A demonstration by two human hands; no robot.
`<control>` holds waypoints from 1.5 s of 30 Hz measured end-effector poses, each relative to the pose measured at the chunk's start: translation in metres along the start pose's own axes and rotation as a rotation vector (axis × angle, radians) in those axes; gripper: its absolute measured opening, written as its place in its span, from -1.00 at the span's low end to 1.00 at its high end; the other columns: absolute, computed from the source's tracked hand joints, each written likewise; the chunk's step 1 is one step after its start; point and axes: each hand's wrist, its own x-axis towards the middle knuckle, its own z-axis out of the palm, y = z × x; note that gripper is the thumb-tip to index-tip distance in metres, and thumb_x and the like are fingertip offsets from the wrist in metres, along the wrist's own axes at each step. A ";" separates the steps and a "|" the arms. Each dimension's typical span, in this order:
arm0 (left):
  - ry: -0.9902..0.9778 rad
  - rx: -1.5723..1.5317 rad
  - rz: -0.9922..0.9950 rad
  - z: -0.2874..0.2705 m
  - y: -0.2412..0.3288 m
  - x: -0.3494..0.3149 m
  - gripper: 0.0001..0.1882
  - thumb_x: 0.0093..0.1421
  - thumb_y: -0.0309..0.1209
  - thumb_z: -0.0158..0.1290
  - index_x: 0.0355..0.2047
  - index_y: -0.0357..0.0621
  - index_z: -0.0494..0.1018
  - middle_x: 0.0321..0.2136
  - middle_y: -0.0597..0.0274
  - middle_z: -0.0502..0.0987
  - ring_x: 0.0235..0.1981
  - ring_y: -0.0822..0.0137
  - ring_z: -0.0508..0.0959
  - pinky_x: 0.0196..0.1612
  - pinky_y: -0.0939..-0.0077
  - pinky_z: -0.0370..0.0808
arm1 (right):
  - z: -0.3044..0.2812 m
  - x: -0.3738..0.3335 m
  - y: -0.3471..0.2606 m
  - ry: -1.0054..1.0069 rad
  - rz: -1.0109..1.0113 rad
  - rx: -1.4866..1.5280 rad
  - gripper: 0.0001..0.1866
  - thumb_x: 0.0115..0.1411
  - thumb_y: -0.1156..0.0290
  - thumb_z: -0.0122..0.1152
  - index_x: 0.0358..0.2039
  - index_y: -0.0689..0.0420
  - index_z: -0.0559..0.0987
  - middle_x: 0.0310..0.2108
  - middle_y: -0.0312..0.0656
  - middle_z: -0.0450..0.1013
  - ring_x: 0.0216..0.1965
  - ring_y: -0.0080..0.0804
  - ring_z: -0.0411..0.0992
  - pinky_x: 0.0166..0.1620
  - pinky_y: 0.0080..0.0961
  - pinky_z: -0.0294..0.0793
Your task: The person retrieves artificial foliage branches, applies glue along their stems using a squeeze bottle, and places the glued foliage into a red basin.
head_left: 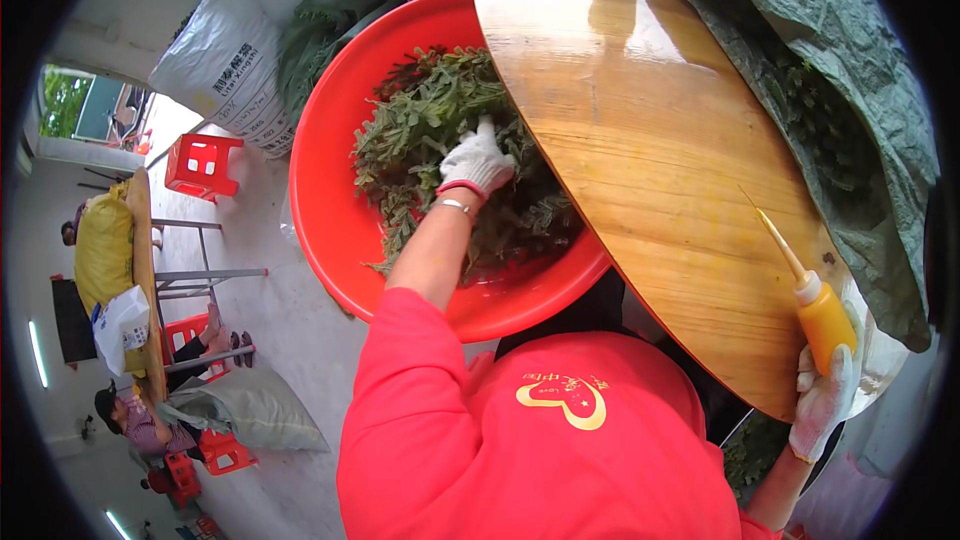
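Observation:
My left hand (478,162), in a white knit glove with a red cuff, reaches into a heap of green leafy sprigs (425,125). One finger stretches out over the leaves, while the others are partly hidden; I see nothing held in it. The sprigs lie in a large red basin (330,175). At the lower right my right hand (822,395), also gloved in white, is closed around a yellow squeeze bottle (826,325). Its long, thin nozzle points up and to the left, over the wooden tabletop (640,170).
A green woven sack (850,70) holding more sprigs lies along the table's right edge. White sacks (225,60) and a red stool (203,165) stand left of the basin. Farther left, a seated person (150,420) is by another table (145,280) bearing a yellow sack (104,250).

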 end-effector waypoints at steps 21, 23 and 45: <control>0.498 0.093 1.228 -0.139 0.261 -0.127 -0.74 0.23 -0.37 0.12 -0.09 -0.12 0.62 -0.15 0.04 0.66 -0.14 0.09 0.68 -0.08 0.31 0.60 | -0.018 0.010 -0.008 -0.045 0.105 0.541 -0.14 0.15 -0.14 0.33 0.21 0.31 0.32 -0.33 -0.08 0.53 -0.69 -0.53 0.36 -0.68 -0.67 0.31; 0.663 0.435 0.966 -0.140 0.305 -0.115 -0.77 0.22 -0.36 0.10 -0.13 -0.06 0.62 -0.16 0.04 0.66 -0.09 0.03 0.66 -0.10 0.19 0.62 | -0.019 0.010 -0.012 -0.014 0.108 0.561 -0.14 0.15 -0.15 0.33 0.19 0.30 0.33 -0.32 -0.07 0.53 -0.68 -0.53 0.38 -0.67 -0.68 0.32; 0.471 0.652 0.867 -0.137 0.488 -0.031 -0.49 0.21 -0.08 0.15 0.08 -0.07 0.50 0.01 -0.08 0.58 0.08 -0.09 0.56 0.12 0.09 0.52 | -0.045 0.014 -0.004 -0.231 0.478 0.899 -0.07 -0.01 -0.26 0.46 0.09 0.23 0.35 -0.14 0.13 0.47 -0.73 -0.41 0.40 -0.74 -0.58 0.39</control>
